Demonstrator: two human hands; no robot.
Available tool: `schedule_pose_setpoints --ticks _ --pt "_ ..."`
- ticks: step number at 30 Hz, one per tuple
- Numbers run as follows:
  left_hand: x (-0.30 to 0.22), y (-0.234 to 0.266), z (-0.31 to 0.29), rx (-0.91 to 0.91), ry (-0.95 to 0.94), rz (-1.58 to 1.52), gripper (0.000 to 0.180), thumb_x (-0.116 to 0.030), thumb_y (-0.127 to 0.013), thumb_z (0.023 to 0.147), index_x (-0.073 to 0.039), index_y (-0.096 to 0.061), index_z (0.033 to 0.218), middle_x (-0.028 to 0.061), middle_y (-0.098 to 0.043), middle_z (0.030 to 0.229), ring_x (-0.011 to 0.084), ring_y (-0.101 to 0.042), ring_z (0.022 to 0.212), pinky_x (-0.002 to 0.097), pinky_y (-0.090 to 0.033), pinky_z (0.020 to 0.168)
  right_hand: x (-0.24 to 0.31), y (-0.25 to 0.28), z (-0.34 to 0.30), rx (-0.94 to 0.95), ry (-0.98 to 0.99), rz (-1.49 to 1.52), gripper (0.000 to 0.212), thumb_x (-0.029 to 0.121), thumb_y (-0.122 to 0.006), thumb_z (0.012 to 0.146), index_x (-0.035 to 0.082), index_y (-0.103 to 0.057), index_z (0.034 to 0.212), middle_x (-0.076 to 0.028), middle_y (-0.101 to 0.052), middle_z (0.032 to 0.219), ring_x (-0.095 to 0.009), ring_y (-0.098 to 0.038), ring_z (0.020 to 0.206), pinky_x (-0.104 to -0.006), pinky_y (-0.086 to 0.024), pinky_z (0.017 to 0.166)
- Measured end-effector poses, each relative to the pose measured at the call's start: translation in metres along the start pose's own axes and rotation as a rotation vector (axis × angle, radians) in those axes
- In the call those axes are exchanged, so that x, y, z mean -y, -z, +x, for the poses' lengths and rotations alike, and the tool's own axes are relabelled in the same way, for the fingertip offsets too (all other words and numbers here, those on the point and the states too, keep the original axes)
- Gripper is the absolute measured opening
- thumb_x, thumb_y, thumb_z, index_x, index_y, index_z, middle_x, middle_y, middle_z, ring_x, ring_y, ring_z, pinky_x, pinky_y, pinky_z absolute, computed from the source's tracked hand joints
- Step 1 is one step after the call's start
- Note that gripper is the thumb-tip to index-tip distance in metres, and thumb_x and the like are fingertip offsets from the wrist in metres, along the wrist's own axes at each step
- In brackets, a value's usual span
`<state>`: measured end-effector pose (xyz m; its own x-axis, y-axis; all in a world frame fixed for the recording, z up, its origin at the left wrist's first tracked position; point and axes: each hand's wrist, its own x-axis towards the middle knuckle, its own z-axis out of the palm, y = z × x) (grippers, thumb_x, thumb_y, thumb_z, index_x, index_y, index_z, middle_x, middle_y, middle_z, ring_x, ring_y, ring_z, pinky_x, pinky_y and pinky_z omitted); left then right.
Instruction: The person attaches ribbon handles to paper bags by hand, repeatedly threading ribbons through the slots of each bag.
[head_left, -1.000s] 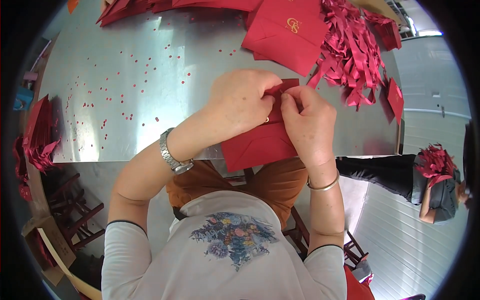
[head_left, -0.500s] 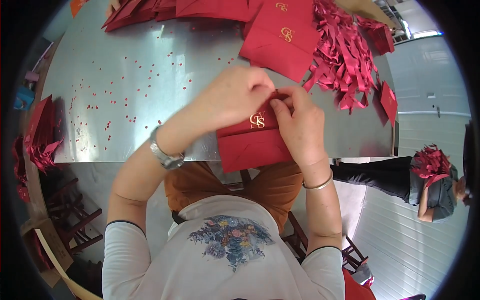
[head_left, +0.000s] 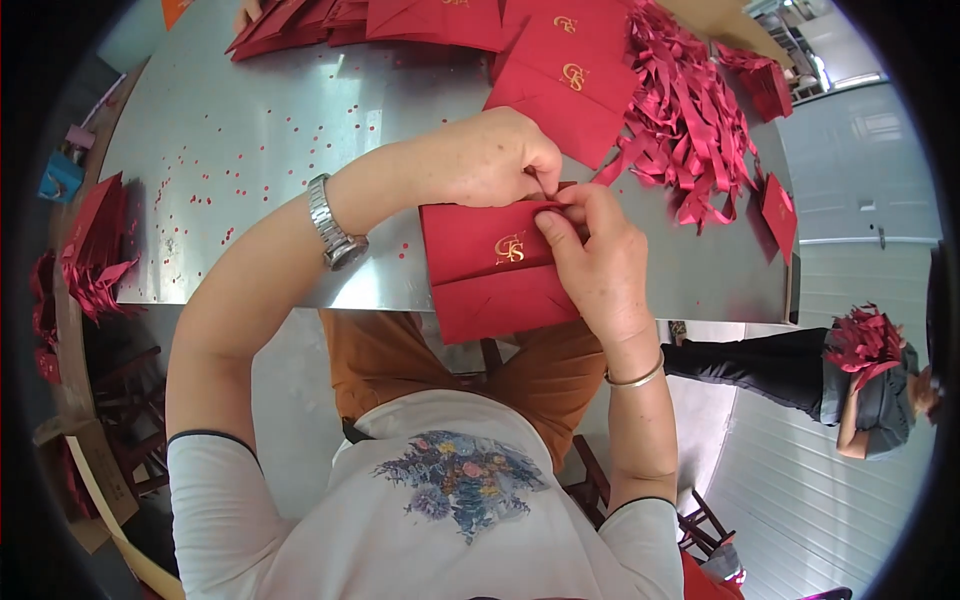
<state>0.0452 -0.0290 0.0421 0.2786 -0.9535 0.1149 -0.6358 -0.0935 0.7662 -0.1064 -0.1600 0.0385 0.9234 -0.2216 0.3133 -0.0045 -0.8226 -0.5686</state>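
Red paper bag (head_left: 495,270) is held flat at the near edge of the metal table (head_left: 250,150), overhanging it. Its top edge is pinched by the left hand (head_left: 490,160) and the right hand (head_left: 600,265), fingertips meeting. The rim appears to be under work; precise fingertip alignment is required next.

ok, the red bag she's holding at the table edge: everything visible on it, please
The red paper bag lies flat and folded, matte dark red card or paper, with a small gold emblem near its upper right. A horizontal crease divides it, and the lower part overhangs the front edge of the metal table, above the person's lap. The left hand and right hand both pinch its top right edge, where a bit of red ribbon seems to meet it; fingers hide the detail. Its interior is not visible.
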Motion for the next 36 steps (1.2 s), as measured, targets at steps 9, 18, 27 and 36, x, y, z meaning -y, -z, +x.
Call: schedule_pose_setpoints --ticks 9,18,27,36 --pt "0.028 0.012 -0.016 -0.405 0.233 0.101 0.013 -0.012 -0.066 0.081 -0.003 -0.070 0.089 0.0141 -0.069 0.086 0.0301 -0.065 0.082 0.0381 -0.050 0.073 -0.005 0.005 -0.005 0.064 -0.044 -0.159 0.019 0.023 -0.071 0.082 0.008 -0.063 0.091 -0.008 -0.068 0.073 -0.030 -0.066 0.067 -0.0419 -0.051 0.065" --pt "-0.011 -0.021 -0.076 -0.259 0.267 -0.120 0.016 -0.009 -0.069 0.082 0.000 -0.065 0.095 0.0072 -0.061 0.086 0.0165 -0.057 0.078 0.0291 -0.047 0.069 -0.013 -0.001 -0.009 0.030 -0.131 -0.103 0.019 0.022 -0.071 0.082 0.009 -0.064 0.093 -0.009 -0.068 0.074 -0.031 -0.066 0.069 -0.0412 -0.052 0.067" --pt "-0.010 -0.012 -0.075 -0.205 0.627 -0.398 0.016 -0.010 -0.068 0.080 0.003 -0.063 0.088 0.0033 -0.062 0.076 0.0091 -0.055 0.067 0.0257 -0.045 0.058 -0.054 0.023 -0.009 -0.149 0.136 -0.103 0.032 0.007 -0.065 0.081 0.007 -0.065 0.114 -0.014 -0.066 0.107 -0.034 -0.060 0.101 -0.0417 -0.048 0.087" --pt "0.001 -0.013 -0.081 -0.255 0.657 -0.464 0.012 -0.008 -0.066 0.081 0.001 -0.061 0.087 0.0023 -0.061 0.076 0.0076 -0.054 0.066 0.0243 -0.044 0.056 -0.133 0.046 0.006 0.022 0.147 -0.257 0.026 -0.003 -0.058 0.081 0.006 -0.068 0.103 -0.014 -0.064 0.119 -0.034 -0.058 0.110 -0.0386 -0.045 0.097"
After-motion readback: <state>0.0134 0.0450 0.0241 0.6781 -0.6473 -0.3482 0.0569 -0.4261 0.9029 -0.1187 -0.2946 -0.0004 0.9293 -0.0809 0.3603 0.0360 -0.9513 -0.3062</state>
